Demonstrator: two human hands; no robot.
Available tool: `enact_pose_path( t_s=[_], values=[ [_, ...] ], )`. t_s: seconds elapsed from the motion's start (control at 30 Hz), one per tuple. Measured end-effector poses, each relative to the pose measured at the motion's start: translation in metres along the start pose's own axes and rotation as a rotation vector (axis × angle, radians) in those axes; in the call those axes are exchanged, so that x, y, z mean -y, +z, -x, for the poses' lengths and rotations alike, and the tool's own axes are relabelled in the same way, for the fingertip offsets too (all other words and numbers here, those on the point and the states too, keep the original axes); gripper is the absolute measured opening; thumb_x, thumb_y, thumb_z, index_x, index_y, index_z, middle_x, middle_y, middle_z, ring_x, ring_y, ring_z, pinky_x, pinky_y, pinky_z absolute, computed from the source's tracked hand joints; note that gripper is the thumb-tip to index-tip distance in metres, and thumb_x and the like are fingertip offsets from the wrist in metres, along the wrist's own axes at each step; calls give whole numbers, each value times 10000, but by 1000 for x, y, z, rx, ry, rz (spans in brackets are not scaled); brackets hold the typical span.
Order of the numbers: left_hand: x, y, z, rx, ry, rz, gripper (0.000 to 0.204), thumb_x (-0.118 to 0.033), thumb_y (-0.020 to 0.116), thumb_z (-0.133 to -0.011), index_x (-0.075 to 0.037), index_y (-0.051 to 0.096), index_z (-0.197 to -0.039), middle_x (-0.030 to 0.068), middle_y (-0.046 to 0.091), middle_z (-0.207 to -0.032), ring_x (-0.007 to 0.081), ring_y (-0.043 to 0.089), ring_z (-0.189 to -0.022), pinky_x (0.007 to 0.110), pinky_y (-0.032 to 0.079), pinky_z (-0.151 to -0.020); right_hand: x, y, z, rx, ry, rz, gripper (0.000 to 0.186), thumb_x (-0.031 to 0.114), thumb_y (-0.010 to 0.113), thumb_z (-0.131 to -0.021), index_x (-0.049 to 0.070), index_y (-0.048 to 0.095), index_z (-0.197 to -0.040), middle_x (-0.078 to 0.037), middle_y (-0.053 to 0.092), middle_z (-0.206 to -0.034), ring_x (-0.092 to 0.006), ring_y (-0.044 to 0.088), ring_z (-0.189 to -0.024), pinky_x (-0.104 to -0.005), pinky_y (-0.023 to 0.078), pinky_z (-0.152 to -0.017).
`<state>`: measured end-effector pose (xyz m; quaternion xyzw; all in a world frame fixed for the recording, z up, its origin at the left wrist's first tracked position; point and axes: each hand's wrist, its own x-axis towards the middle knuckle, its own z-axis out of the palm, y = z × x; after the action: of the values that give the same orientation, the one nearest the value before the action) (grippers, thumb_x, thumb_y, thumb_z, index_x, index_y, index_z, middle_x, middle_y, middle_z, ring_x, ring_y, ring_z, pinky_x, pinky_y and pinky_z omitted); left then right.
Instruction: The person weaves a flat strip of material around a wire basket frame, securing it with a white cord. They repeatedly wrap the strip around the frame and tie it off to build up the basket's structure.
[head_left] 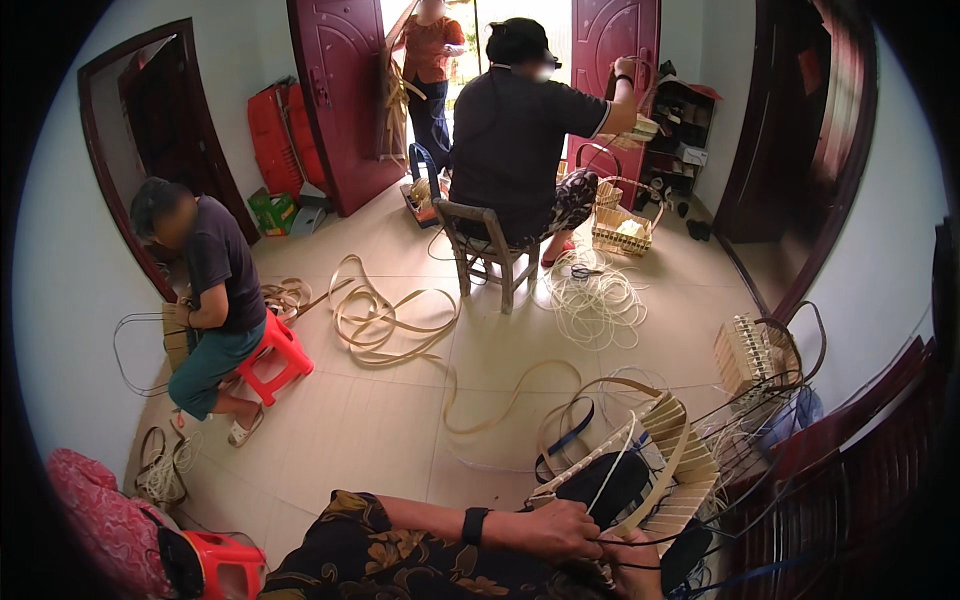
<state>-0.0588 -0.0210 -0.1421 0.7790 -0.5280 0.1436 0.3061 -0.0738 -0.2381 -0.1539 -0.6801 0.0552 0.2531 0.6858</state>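
Note:
A half-woven basket [690, 465] of flat tan strips lies tilted in front of me at the lower right. Long thin black strips [745, 435] run out from it to the right. My left hand [560, 528], with a black band at its wrist, is closed at the basket's near edge, pinching a black strip. Close beside it, my right hand [635, 565] is closed around the near edge, its fingers partly hidden. A pale narrow strip [612, 465] rises from near my left fingers. Dark cloth or padding [605, 485] shows inside the basket.
Loose tan strip coils [385, 325] and a pale cord tangle [595, 305] with scissors lie on the floor. One person sits on a wooden chair [490, 250], another on a red stool [270, 360]; a third stands at the doorway. Another basket [740, 355] stands at right.

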Motion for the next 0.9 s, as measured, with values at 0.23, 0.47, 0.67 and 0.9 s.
enact_pose_path(
  t_s=[0.23, 0.47, 0.67, 0.9],
  values=[
    [0, 3, 2, -15, 9, -13, 201, -208, 653, -834, -147, 680, -1024, 30, 545, -782, 217, 617, -736, 361, 446, -637, -2, -3, 1, 53, 155, -261, 78, 90, 728, -918, 18, 705, -936, -27, 661, -756, -111, 600, -627, -234, 444, -563],
    [0, 4, 6, -18, 2, 6, 222, -206, 663, -823, -145, 685, -1036, 26, 560, -802, 213, 622, -745, 361, 453, -648, -9, -2, -1, 58, 170, -381, 66, 53, 733, -916, -3, 701, -927, -46, 695, -784, -126, 622, -627, -239, 475, -576],
    [1, 4, 7, -56, 14, 18, 218, -194, 666, -826, -138, 694, -1035, 27, 564, -807, 213, 616, -736, 359, 443, -647, 16, 7, 8, 34, 104, -36, 60, 122, 695, -941, 72, 680, -910, 8, 583, -674, -86, 522, -566, -243, 372, -484],
    [0, -3, 3, -39, 33, -14, 206, -192, 669, -823, -122, 691, -1016, 34, 565, -802, 221, 603, -718, 363, 421, -630, 14, 6, 7, 54, 138, -72, 63, 131, 673, -956, 91, 678, -907, 23, 591, -706, -78, 521, -582, -233, 381, -504]
  ],
)
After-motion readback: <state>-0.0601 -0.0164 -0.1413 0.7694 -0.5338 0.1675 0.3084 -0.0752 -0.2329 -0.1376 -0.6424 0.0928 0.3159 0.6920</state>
